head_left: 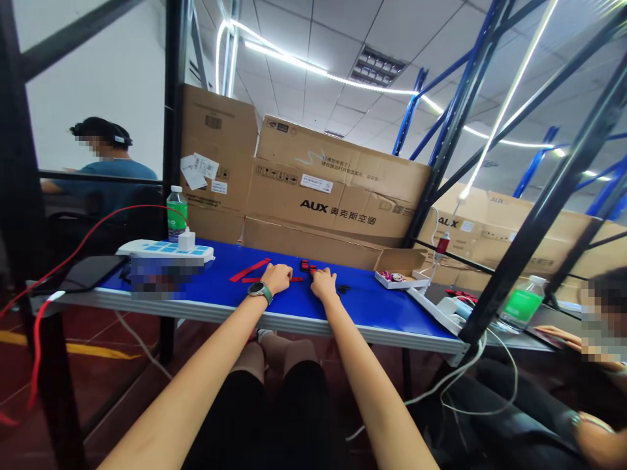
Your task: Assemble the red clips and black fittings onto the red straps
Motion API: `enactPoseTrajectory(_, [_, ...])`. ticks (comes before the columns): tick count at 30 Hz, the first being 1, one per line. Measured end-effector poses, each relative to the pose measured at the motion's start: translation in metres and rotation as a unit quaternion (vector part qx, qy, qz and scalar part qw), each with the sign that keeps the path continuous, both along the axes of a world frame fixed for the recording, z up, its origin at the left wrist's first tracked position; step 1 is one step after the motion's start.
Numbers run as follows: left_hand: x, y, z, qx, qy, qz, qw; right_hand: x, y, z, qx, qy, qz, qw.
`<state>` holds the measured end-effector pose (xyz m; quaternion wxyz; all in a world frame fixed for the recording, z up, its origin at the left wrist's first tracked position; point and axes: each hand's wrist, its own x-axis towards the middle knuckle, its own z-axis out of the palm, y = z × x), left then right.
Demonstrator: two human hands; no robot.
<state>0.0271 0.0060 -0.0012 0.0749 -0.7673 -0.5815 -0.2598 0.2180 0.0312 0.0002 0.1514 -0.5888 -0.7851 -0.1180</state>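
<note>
Head-camera view, as I read it from my station. My left grip (277, 277) and right grip (323, 284) rest side by side on the blue bench (372, 316), fingers curled downward; I cannot tell whether either is clamped on anything. Flat red strips (251, 269) lie on the bench just left of the left grip. Small red-and-black pieces (307, 266) sit just beyond the gap between the grips, close to the right grip's fingers (318, 275). A small black piece (343, 288) lies just right of the right grip. A smartwatch (259, 292) circles the left wrist.

Farther left on the bench: a white power strip (164, 250), a water bottle (177, 214) behind it, and a dark tablet (85, 273). Farther right: a small open carton (394, 264) holding colourful items. AUX cardboard boxes (333, 189) stand behind the bench. A seated co-worker (105, 173) appears beyond a frame at left, and another person's hand (553, 336) at right.
</note>
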Motion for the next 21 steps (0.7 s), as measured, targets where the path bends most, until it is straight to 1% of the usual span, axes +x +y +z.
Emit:
enactPoseTrajectory(3, [-0.001,0.000,-0.001,0.001,-0.005,-0.037,0.999,0.000,0.003,-0.002,-0.015,0.006,0.018,1.000])
enactPoseTrajectory(6, [-0.001,0.001,-0.002,-0.009,0.001,-0.071,0.997,0.000,0.003,-0.002,0.030,0.030,0.013,0.999])
enactPoseTrajectory(7, [-0.001,0.001,-0.002,-0.008,0.005,-0.076,0.997,0.001,0.003,-0.002,0.052,0.039,-0.003,0.998])
enactPoseTrajectory(9, [0.000,0.001,-0.002,0.005,0.010,-0.067,0.998,0.004,0.001,-0.002,0.083,0.058,-0.058,0.993])
enactPoseTrajectory(11, [0.001,0.001,-0.003,0.018,0.015,-0.046,0.999,0.008,-0.001,-0.002,0.078,0.070,-0.123,0.987])
enactPoseTrajectory(13, [0.001,0.000,-0.005,0.013,0.026,-0.042,0.999,0.012,-0.001,-0.004,0.048,0.070,-0.156,0.984])
enactPoseTrajectory(14, [0.002,0.000,-0.005,0.005,0.033,-0.053,0.998,0.013,-0.001,-0.004,0.032,0.067,-0.158,0.985])
enactPoseTrajectory(16, [0.004,-0.002,-0.006,-0.009,0.045,-0.095,0.994,0.015,0.000,-0.004,0.014,0.062,-0.145,0.987])
enactPoseTrajectory(19, [0.008,-0.005,-0.005,-0.001,0.048,-0.156,0.987,0.016,0.002,-0.002,0.018,0.066,-0.125,0.990])
enactPoseTrajectory(20, [0.008,-0.005,-0.004,0.009,0.042,-0.159,0.986,0.015,0.003,-0.001,0.021,0.072,-0.119,0.990])
enactPoseTrajectory(21, [0.008,-0.006,-0.003,0.022,0.034,-0.150,0.988,0.015,0.004,0.000,0.025,0.082,-0.108,0.990])
